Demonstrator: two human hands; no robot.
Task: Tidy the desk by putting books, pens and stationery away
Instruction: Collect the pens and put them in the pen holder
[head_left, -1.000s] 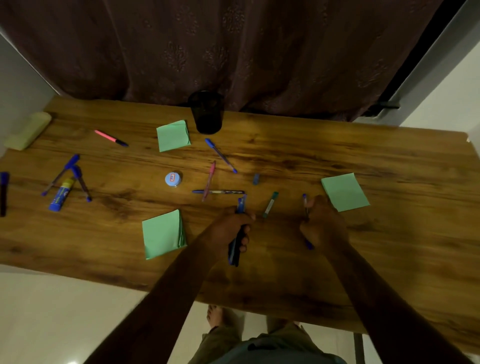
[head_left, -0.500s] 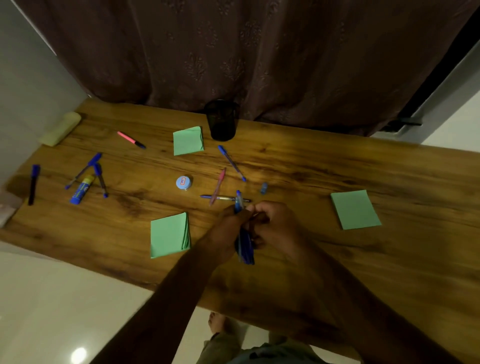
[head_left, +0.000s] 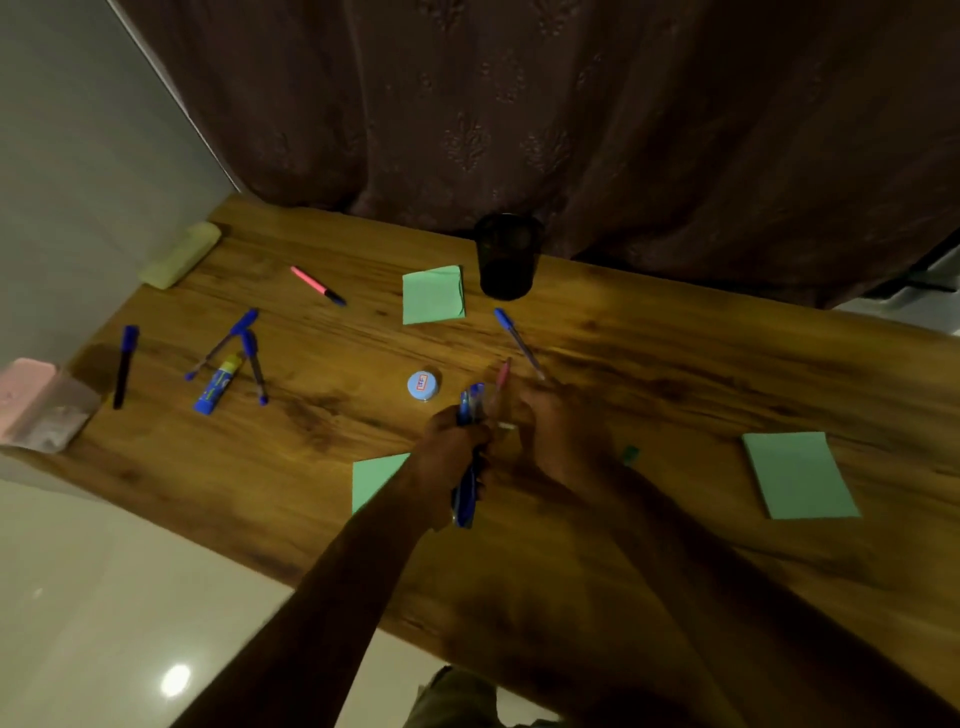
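— Left hand first?
— Clenched round a bundle of blue pens, over the middle of the desk, nearer its front edge than its back. Pokes out above and below the fist.
— And the right hand?
— Just beside the left. Too blurred to tell the grip. Close to a pink pen, contact impossible to judge.
— Around them?
— Round blue tin just left of the bundle's top. Loose blue pen just beyond, slanting toward a black mesh cup, upright near the back edge by the curtain. Small green thing beside the right wrist.
— Paper?
— Three green pads: far pad beside the cup, near pad partly under the left forearm near the front edge, right pad well apart to the right.
— Open room?
— Bare wood between the hands and the right pad, and along the back right. Front edge running slantwise, floor showing below it. Crowded to the left: pink highlighter, pair of blue pens meeting at the caps, glue stick, dark marker close to the left end, pale yellow block in the back left corner by the wall.
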